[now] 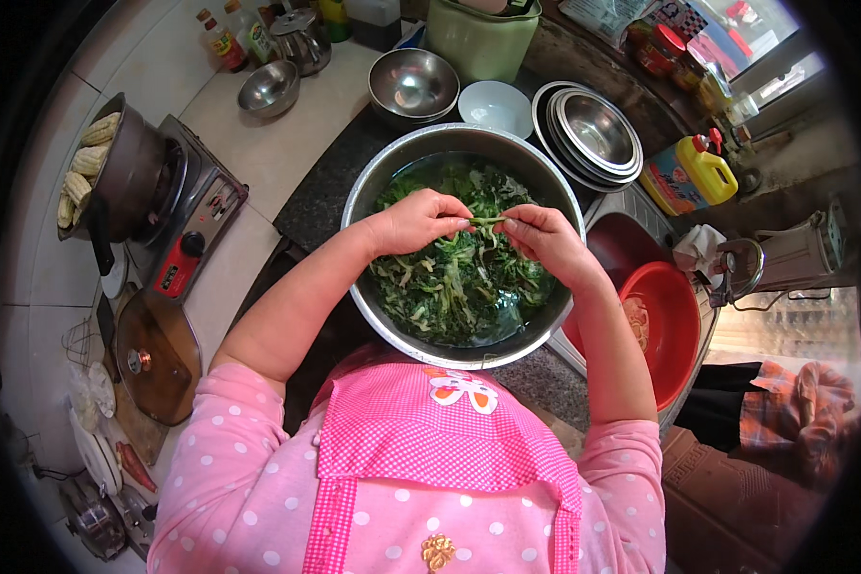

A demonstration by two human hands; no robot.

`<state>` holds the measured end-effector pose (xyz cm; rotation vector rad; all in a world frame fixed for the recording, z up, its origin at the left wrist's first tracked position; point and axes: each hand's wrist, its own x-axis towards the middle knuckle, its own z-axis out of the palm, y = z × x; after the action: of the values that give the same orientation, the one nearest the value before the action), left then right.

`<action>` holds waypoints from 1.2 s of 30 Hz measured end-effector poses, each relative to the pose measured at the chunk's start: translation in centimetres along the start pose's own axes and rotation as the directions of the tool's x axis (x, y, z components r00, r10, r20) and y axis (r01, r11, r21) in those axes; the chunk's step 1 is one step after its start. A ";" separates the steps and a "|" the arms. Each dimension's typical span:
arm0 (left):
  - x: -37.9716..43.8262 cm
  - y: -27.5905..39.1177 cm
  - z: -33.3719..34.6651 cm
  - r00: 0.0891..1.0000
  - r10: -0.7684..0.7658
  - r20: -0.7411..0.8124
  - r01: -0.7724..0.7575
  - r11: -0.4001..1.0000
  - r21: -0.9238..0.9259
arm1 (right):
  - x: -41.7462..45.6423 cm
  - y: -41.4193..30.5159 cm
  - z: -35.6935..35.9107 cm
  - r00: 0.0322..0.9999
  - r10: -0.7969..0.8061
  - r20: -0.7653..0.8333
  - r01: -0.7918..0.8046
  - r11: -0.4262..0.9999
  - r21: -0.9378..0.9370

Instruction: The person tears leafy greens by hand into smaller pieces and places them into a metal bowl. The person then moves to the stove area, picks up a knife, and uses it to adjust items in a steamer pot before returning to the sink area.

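A large round metal basin (466, 357) stands in front of me, holding water and many leafy greens (445, 287). Above the greens, my left hand (423, 222) pinches one end of a short green stem (486, 221) between thumb and fingers. The other end of that stem is pinched by my right hand (545, 237). Both hands are inside the basin's outline, a small gap apart, with the stem lying level between them. Some leaves hang below the stem; whether they belong to it I cannot tell.
Metal bowls (413, 82), a white bowl (495, 107) and stacked metal basins (595, 133) stand behind the basin. At right, a red plastic basin (664, 330) sits at the sink beside a faucet (735, 269). At left, a pot of corn (133, 179) rests on a portable gas stove (208, 208).
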<state>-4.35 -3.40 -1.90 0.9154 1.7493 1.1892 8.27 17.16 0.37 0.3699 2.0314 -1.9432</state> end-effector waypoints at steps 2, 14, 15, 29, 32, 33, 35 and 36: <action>0.3 -0.5 0.5 1.000 -0.015 0.006 0.015 1.000 -0.018 | 0.1 0.8 0.0 1.000 -0.010 -0.007 0.011 0.995 0.098; 0.9 -1.5 1.8 0.992 -0.033 -0.118 0.053 0.985 0.166 | -0.3 2.1 2.4 0.970 -0.158 -0.183 0.241 0.686 0.686; 0.7 -2.7 2.0 0.987 -0.057 -0.151 0.088 0.974 0.208 | -0.5 1.6 2.1 0.952 -0.222 -0.211 0.306 0.646 0.699; 6.8 -1.0 -1.9 0.942 0.067 -0.328 0.118 0.852 0.511 | -5.4 -0.9 2.9 0.941 -0.091 -0.325 0.225 0.887 0.404; 9.1 -1.4 -0.9 0.936 0.007 -0.353 0.211 0.790 0.575 | -5.3 1.9 2.9 0.958 -0.139 -0.251 0.259 0.796 0.547; 9.3 -1.4 -0.4 0.937 0.009 -0.349 0.230 0.737 0.636 | -5.3 2.7 3.0 0.955 -0.106 -0.275 0.265 0.721 0.641; 9.6 -1.7 0.0 0.938 0.036 -0.346 0.225 0.696 0.682 | -5.6 3.4 3.1 0.944 -0.074 -0.323 0.270 0.738 0.619; 9.6 -1.9 0.0 0.937 0.062 -0.345 0.201 0.710 0.675 | -5.8 3.4 3.1 0.940 -0.036 -0.340 0.255 0.738 0.625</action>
<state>-8.48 4.54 -5.86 1.0904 2.5959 0.6191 15.07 14.41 -0.65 0.7260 1.4629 -2.8428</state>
